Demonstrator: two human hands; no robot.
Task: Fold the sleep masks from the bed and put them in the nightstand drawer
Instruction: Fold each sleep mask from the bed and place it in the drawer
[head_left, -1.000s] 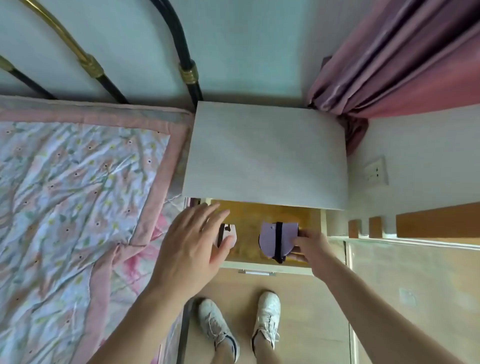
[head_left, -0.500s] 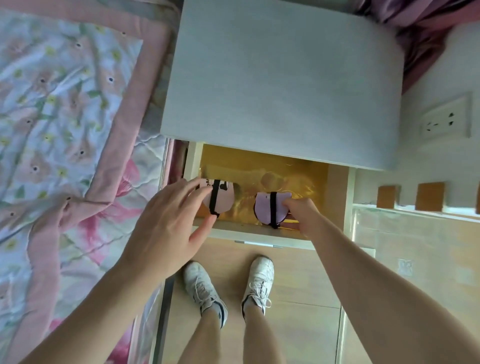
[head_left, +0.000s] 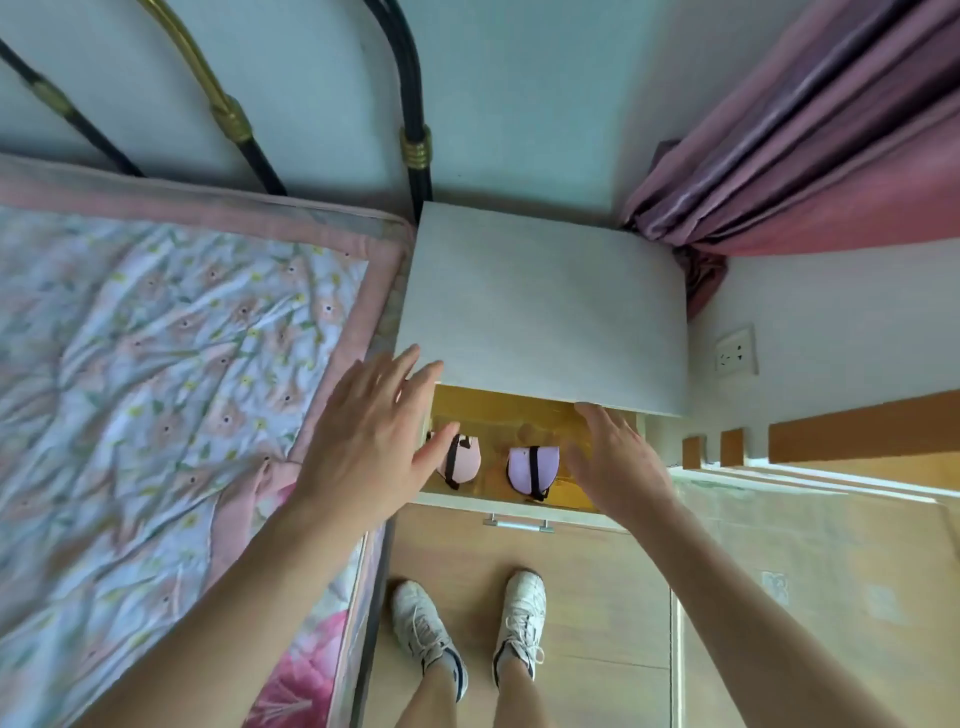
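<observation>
The nightstand drawer (head_left: 519, 506) stands pulled out, its inside yellow-brown. Two folded sleep masks lie in it side by side: a pink mask (head_left: 464, 460) with a black strap on the left and a lilac mask (head_left: 532, 470) with a black strap on the right. My left hand (head_left: 371, 441) hovers over the drawer's left end with fingers spread, its thumb just beside the pink mask. Over the drawer's right end my right hand (head_left: 613, 462) is open too, a little to the right of the lilac mask. Neither hand holds anything.
The grey nightstand top (head_left: 545, 317) overhangs the back of the drawer. A bed with a floral quilt (head_left: 156, 374) lies to the left, its metal headboard (head_left: 415, 150) behind. Pink curtains (head_left: 810, 156) hang at the right. A wall socket (head_left: 735, 356) and my white shoes (head_left: 467, 623) are visible.
Both hands have let go of the masks and lifted off them, fingers now spread. The masks rest in the drawer. The camera has tilted back up.
</observation>
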